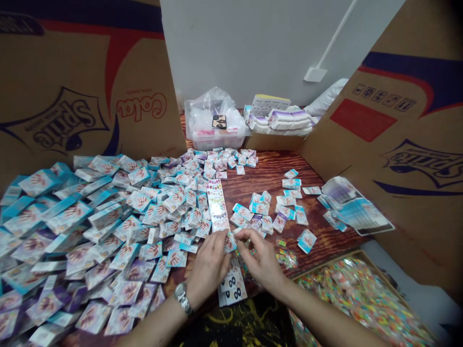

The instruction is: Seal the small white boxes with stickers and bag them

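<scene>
- L hand (208, 267) & R hand (262, 260) both low over the wooden bench (275, 173), close together at the tips
- L fingers (221, 243) clenched in a pinch on a small blue-white pkt (229, 242); R fingers (246, 238) closed on it from the other side, at its top edge
- pkt sits betw. my fingers, a bit tilted, just above a sticker sheet w/ black ovals (232, 284) lying under my hands
- Wristwatch (183, 298) on L wrist, behind the fingers
- Long printed card strip (217, 205) lies just past L fingers, on the edge of the heap
- Big heap of small boxes (90, 231), printed w/ a red hand design, spreads left of L fingers & up against L hand
- Smaller loose group of same boxes (267, 212) just past R fingers
- Shiny little sachets (287, 258) just right of R fingers
- Tray of colourful shiny pkts (361, 303) below & right of R hand
- Fanned printed sheets (356, 207) well right of fingers, at bench edge
- Far past fingers: clear plastic bin w/ bag inside (215, 130), stack of white-purple packs (278, 120)
- Sprite cartons (83, 86) stand up on both sides of bench
</scene>
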{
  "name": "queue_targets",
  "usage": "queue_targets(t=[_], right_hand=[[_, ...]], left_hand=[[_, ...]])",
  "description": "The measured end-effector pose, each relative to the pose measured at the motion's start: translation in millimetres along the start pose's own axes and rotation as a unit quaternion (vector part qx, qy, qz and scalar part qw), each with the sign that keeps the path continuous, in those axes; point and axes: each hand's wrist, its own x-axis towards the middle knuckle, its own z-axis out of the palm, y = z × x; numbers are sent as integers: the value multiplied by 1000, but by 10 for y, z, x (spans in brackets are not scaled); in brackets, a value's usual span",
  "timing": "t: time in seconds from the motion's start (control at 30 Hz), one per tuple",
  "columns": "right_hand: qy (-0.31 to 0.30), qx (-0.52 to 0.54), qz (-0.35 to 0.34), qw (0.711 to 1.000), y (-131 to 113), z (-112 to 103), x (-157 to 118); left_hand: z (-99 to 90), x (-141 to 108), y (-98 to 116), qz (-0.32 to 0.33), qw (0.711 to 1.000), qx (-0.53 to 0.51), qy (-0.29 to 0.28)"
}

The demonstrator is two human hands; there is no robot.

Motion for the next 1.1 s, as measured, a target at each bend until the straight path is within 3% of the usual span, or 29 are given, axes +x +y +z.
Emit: queue_targets(t=[0.2, 0.4, 0.5, 0.6, 0.67, 0.77, 0.87, 1.1], right_hand=[[-15, -24, 26, 999, 29, -20, 22], [-92, -122, -127, 980, -63, -159, 46], [-118, -131, -137, 975, -87, -251, 100], [-101, -114, -135, 979, -79, -250, 133], [-62, -94, -115, 987, -61, -197, 128], [-8, -25, -21, 999, -30, -95, 95], [-8, 99, 67, 993, -23, -28, 61], [0, 194, 114, 974, -94, 2, 70]], left_hand=[[29, -14, -12, 0, 1000, -11, -6], [8, -23, -42, -26, 999, -31, 2], [-26, 2, 0, -23, 998, -57, -15], [-36, 30, 43, -7, 997, -72, -19], [-28, 38, 51, -2, 997, -72, -11], [-13, 29, 38, 11, 998, -61, -1], [-12, 13, 18, 36, 999, -29, 12], [11, -14, -12, 57, 996, 63, 38]])
